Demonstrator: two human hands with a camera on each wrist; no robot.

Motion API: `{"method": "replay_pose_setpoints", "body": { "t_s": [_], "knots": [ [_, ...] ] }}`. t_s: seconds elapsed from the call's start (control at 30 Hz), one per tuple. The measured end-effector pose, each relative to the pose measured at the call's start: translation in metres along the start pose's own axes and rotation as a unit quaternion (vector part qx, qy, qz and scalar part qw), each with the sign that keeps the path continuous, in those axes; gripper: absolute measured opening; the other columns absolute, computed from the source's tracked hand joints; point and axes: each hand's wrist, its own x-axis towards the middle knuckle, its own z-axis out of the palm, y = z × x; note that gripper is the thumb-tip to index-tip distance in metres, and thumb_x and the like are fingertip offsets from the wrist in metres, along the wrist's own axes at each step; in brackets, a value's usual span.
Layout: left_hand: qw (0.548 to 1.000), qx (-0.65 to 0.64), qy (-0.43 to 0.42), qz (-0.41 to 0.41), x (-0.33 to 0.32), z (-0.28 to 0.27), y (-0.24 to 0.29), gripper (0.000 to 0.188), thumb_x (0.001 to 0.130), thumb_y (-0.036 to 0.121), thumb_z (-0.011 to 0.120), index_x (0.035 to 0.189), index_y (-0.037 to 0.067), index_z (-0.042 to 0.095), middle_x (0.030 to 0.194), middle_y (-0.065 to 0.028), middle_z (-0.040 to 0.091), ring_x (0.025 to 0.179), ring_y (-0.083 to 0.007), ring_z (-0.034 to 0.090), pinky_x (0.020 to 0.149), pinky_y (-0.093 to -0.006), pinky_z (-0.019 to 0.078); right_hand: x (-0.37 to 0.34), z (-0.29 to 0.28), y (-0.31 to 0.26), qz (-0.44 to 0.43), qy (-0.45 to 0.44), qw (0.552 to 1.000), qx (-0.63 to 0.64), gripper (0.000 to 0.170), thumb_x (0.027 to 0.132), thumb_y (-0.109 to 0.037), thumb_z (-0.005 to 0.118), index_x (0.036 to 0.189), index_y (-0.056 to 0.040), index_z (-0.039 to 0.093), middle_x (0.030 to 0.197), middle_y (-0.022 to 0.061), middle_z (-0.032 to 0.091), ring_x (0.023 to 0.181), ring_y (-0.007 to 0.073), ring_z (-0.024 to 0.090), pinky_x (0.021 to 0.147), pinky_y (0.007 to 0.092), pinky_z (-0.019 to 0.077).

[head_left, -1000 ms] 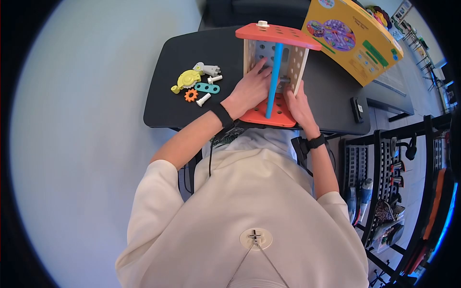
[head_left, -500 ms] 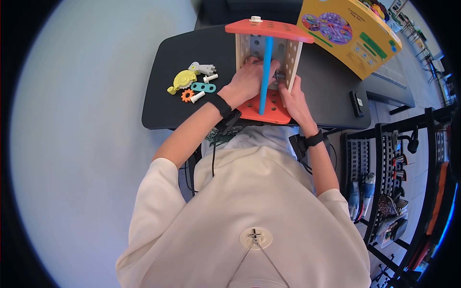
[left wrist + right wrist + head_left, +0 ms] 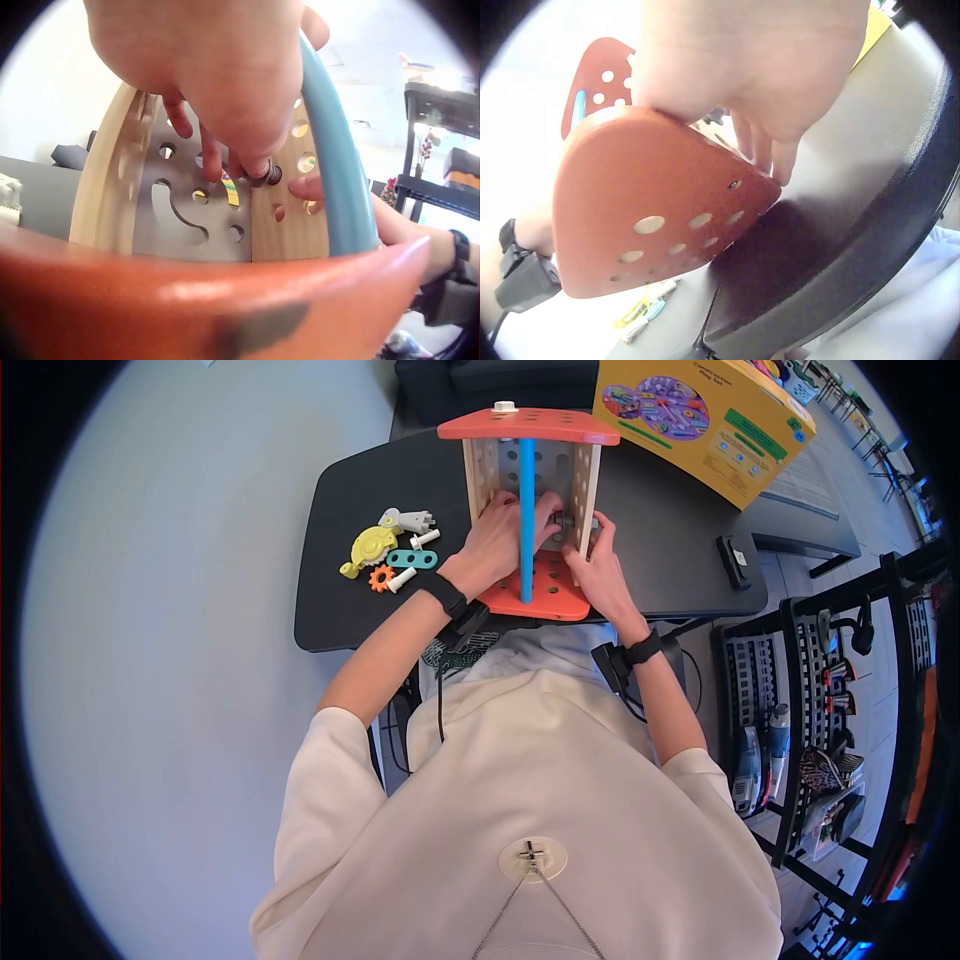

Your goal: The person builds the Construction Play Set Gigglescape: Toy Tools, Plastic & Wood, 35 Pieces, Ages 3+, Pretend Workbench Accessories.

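Note:
A toy workbench frame with red perforated ends (image 3: 530, 426), a blue rod (image 3: 527, 520) and a wooden side panel (image 3: 588, 485) stands upright at the table's front. My left hand (image 3: 492, 545) reaches inside it behind the rod, fingers bent against the right panel. There, in the left wrist view, its fingertips pinch a dark grey threaded bolt (image 3: 274, 175) that sticks inward from the panel. My right hand (image 3: 603, 575) grips that panel's front edge, thumb inside and fingers outside. In the right wrist view its fingers (image 3: 761, 146) lie along the panel, partly hidden behind the red end.
Left on the black table (image 3: 345, 600) lie a yellow saw-like piece (image 3: 372, 547), a grey piece (image 3: 408, 520), a teal strip (image 3: 412, 559), an orange gear (image 3: 381, 578) and white bolts (image 3: 402, 580). A yellow box (image 3: 700, 430) stands behind; a black device (image 3: 733, 563) lies right.
My left hand has moved from the frame's back panel across to the bolt at the right panel. The right fingers have shifted up along the panel's outside. The view has swung, shifting the table leftward.

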Motion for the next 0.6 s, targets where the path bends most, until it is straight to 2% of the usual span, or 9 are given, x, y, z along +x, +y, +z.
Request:
{"method": "replay_pose_setpoints", "body": {
  "t_s": [0.07,0.13,0.2,0.23,0.3,0.33,0.4,0.6],
  "knots": [
    [0.998,-0.019,-0.042,-0.035,0.001,0.000,0.000,0.026,0.102,0.027,0.066,0.122,0.011,0.061,0.094,-0.0137,0.076,0.096,-0.0397,0.071,0.093,-0.0514,0.0515,-0.001,0.001,0.000,-0.004,0.004,1.000,0.004,0.077,0.100,-0.024,0.065,0.155,0.0003,0.016,0.123,0.0251,0.070,0.082,0.0304,0.072,0.077,0.0400,0.0576],
    [0.998,-0.015,-0.041,-0.034,0.002,0.001,0.001,0.025,0.102,0.027,0.065,0.122,0.012,0.062,0.095,-0.0132,0.076,0.097,-0.0389,0.071,0.094,-0.0510,0.0515,-0.001,0.001,0.001,-0.009,0.009,1.000,0.007,0.079,0.099,-0.024,0.065,0.155,0.0002,0.015,0.125,0.0258,0.069,0.084,0.0313,0.072,0.077,0.0396,0.0580],
    [0.999,-0.011,-0.041,-0.033,0.002,0.002,0.000,0.025,0.103,0.028,0.065,0.121,0.012,0.063,0.096,-0.0126,0.076,0.099,-0.0380,0.071,0.095,-0.0506,0.0514,-0.001,0.001,0.002,-0.007,0.010,1.000,0.006,0.080,0.099,-0.023,0.066,0.155,0.0002,0.014,0.129,0.0269,0.068,0.095,0.0340,0.074,0.085,0.0403,0.0583],
    [1.000,-0.005,-0.017,-0.014,0.002,0.005,-0.002,0.025,0.103,0.028,0.065,0.120,0.011,0.064,0.098,-0.0122,0.076,0.099,-0.0370,0.071,0.096,-0.0499,0.0511,-0.001,0.002,0.004,-0.007,0.010,1.000,0.007,0.080,0.099,-0.023,0.066,0.155,0.0002,0.014,0.129,0.0269,0.068,0.095,0.0340,0.074,0.085,0.0403,0.0583],
    [1.000,0.002,0.007,0.005,0.001,0.010,-0.005,0.025,0.103,0.029,0.065,0.119,0.011,0.065,0.100,-0.0118,0.077,0.100,-0.0359,0.071,0.097,-0.0491,0.0508,0.002,0.003,0.011,-0.023,0.019,1.000,0.002,0.080,0.099,-0.024,0.066,0.156,-0.0004,0.015,0.130,0.0272,0.068,0.108,0.0367,0.073,0.095,0.0423,0.0563],
    [1.000,0.010,-0.001,-0.012,0.000,0.011,-0.005,0.025,0.103,0.030,0.065,0.118,0.010,0.066,0.103,-0.0116,0.076,0.102,-0.0347,0.071,0.099,-0.0483,0.0499,0.002,0.004,0.013,-0.023,0.019,1.000,0.002,0.080,0.099,-0.024,0.066,0.156,-0.0004,0.015,0.130,0.0272,0.068,0.108,0.0367,0.073,0.095,0.0423,0.0563],
    [0.999,0.019,-0.009,-0.029,0.001,0.013,-0.005,0.026,0.103,0.030,0.065,0.117,0.009,0.068,0.105,-0.0113,0.076,0.103,-0.0334,0.071,0.100,-0.0474,0.0490,0.002,0.004,0.015,-0.029,0.023,0.999,0.009,0.081,0.099,-0.023,0.067,0.156,-0.0006,0.014,0.132,0.0280,0.067,0.117,0.0376,0.071,0.104,0.0432,0.0524],
    [0.999,0.041,-0.014,-0.021,0.003,0.009,-0.001,0.028,0.101,0.032,0.067,0.114,0.008,0.072,0.106,-0.0100,0.075,0.107,-0.0320,0.067,0.103,-0.0477,0.0457,0.001,0.004,0.019,-0.027,0.023,0.999,0.027,0.087,0.098,-0.021,0.070,0.159,-0.0030,0.012,0.141,0.0325,0.059,0.125,0.0391,0.067,0.108,0.0435,0.0514]
  ]
}}
